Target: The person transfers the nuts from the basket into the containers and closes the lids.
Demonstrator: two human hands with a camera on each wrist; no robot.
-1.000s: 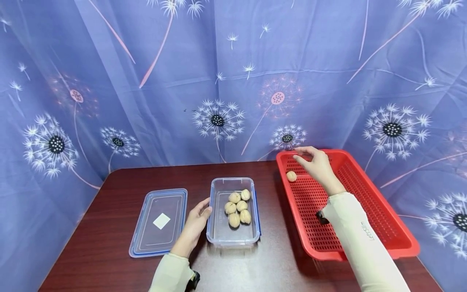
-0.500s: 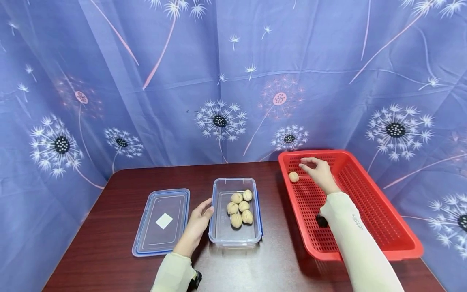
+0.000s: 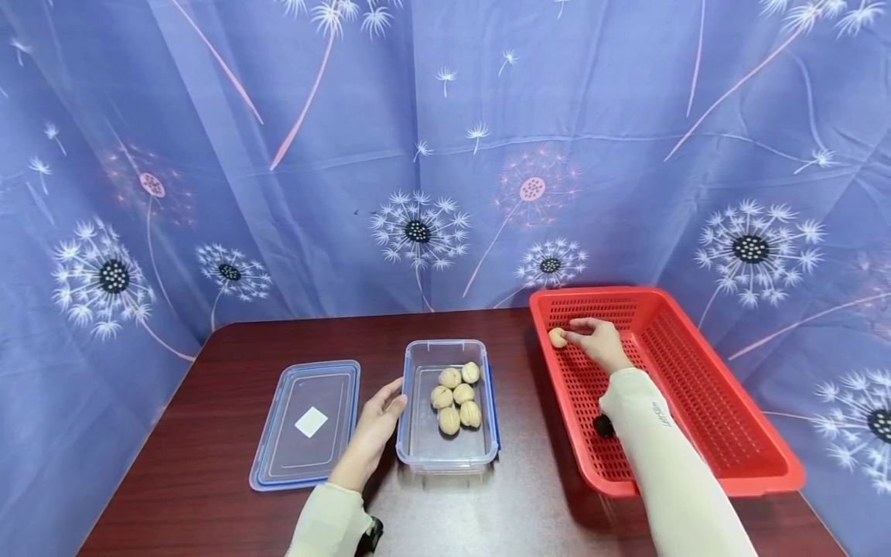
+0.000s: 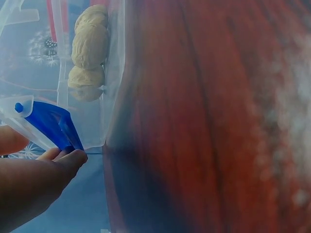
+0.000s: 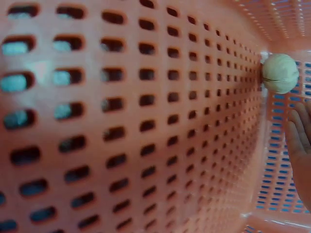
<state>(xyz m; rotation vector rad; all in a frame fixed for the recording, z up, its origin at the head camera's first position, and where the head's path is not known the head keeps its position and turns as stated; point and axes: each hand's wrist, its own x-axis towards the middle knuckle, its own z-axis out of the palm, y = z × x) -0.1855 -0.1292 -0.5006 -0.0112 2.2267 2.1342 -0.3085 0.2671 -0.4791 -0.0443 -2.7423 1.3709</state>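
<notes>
On the left, my left hand (image 3: 378,418) holds the side of a clear plastic food container (image 3: 414,452), its fingers at the blue latch (image 4: 53,124) in the left wrist view. Several walnuts (image 3: 449,420) lie together inside the container. My right hand (image 3: 597,344) reaches low into the far left part of a red perforated basket (image 3: 738,418), thumb and fingers apart. Right at its fingertips is a single walnut (image 5: 280,74), against the basket wall. A narrow gap shows between this walnut and the extended fingers (image 5: 301,128) in the right wrist view.
A clear lid (image 3: 306,449) with a blue seal and a white square on it lies left of the container. Everything stands on a dark red-brown table (image 3: 209,433). Behind hangs a blue curtain (image 3: 334,255) with dandelion prints.
My right hand has come down from above the basket's far rim to the lone walnut, thumb and fingers parted. The left hand and container stay in place.
</notes>
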